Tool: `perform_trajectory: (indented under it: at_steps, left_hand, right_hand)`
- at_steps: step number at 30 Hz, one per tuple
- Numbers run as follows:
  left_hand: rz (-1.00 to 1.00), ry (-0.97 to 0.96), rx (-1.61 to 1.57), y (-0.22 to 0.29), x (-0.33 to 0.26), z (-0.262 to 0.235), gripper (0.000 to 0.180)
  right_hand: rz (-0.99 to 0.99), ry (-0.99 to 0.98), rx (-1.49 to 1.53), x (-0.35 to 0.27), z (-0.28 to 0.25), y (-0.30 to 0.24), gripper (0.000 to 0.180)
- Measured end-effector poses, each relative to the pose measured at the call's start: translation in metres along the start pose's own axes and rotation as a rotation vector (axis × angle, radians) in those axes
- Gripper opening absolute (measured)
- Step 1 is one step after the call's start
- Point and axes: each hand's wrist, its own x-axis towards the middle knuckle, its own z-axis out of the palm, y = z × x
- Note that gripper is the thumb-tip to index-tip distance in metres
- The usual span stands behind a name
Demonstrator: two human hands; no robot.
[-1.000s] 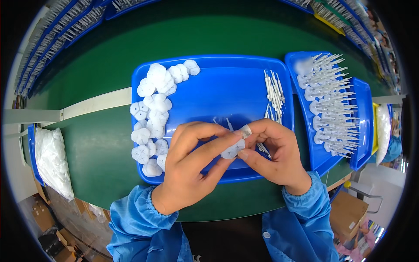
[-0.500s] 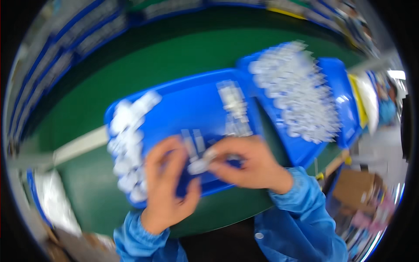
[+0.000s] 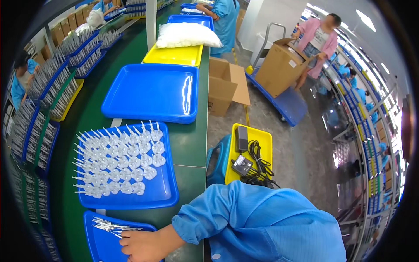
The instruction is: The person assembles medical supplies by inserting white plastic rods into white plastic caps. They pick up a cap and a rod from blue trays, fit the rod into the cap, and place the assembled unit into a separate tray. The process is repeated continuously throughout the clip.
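Observation:
My right hand is at the lower edge, over a blue tray. Its fingers curl downward, look closed, and hide their tips and anything between them. Beside the knuckles, a small pile of thin white stick-like parts lies in that tray. Just beyond stands another blue tray, bearing rows of translucent white rounded pieces with thin stems. My left hand is out of view.
Further along the green table are stacked blue trays and a white bag on a yellow tray. To the right, a yellow tray holds adapters and cables. A person in pink stands by a cart carrying a carton.
The view has swung to the right, bringing the aisle and the tray stacks into sight. My left hand has gone out of the picture; my right hand now appears at the lower edge.

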Motion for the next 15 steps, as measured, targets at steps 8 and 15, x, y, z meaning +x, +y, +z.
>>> perform_trajectory:
  at_steps: [8,15]
  left_hand:
    - [-0.303,0.055,0.078,-0.015,0.002,-0.009,0.021]
    - [-0.267,0.048,-0.079,-0.010,-0.001,-0.003,0.022]
  right_hand:
    - [0.003,-0.079,0.096,0.005,-0.009,-0.008,0.026]
    - [-0.031,-0.147,0.031,0.012,0.007,0.005,0.028]
